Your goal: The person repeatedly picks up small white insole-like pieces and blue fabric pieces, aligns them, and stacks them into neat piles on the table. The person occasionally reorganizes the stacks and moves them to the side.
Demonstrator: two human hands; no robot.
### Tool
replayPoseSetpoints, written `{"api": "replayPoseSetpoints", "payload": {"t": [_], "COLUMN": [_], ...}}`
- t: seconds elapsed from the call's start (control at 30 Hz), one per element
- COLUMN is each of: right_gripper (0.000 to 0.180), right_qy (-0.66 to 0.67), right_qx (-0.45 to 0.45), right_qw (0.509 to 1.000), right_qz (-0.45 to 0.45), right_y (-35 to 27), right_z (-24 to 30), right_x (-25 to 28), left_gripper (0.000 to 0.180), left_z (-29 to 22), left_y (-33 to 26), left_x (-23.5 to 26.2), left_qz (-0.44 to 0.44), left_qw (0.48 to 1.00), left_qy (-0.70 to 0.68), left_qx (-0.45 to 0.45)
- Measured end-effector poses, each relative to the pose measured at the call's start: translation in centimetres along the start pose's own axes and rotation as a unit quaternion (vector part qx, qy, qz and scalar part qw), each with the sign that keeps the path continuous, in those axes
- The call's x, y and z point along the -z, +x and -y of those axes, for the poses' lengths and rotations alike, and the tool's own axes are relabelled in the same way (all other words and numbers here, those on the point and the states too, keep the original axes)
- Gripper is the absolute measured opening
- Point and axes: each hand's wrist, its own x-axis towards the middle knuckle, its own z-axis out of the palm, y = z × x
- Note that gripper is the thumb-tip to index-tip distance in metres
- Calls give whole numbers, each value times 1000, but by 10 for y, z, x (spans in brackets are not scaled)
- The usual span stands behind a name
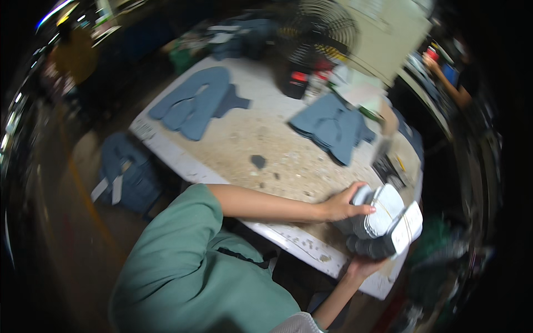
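At the right end of the white table, both my hands hold a thick bundle of stacked cut pieces, grey at the sides and pale on top. What look like thin ties run round it. My left hand reaches across and grips the bundle's far left side, thumb over the top. Under its near edge is my right hand, its fingers partly hidden by the pieces. A stack of blue-grey cut pieces lies beyond the bundle. More blue-grey pieces are spread at the table's far left.
The worn white table carries a small dark scrap. A black fan, a black and red box and papers stand along the back. Bundled blue-grey pieces sit low at the left. Another person is at the far right.
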Motion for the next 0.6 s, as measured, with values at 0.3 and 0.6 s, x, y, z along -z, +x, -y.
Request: {"api": "replayPoseSetpoints", "payload": {"t": [0.3,0.6], "right_gripper": [61,47], "right_qy": [-30,-30], "right_qx": [-32,-125], "right_qw": [997,973], "right_qz": [56,194], "right_y": [-88,-166], "right_z": [-90,-166], "right_x": [-65,-113], "left_gripper": [83,78], "left_z": [-50,-86], "left_y": [-81,-179], "left_x": [127,236], "left_qz": [-20,-76], "left_qw": [998,995], "left_qy": [-30,-31], "left_qx": [44,51]}}
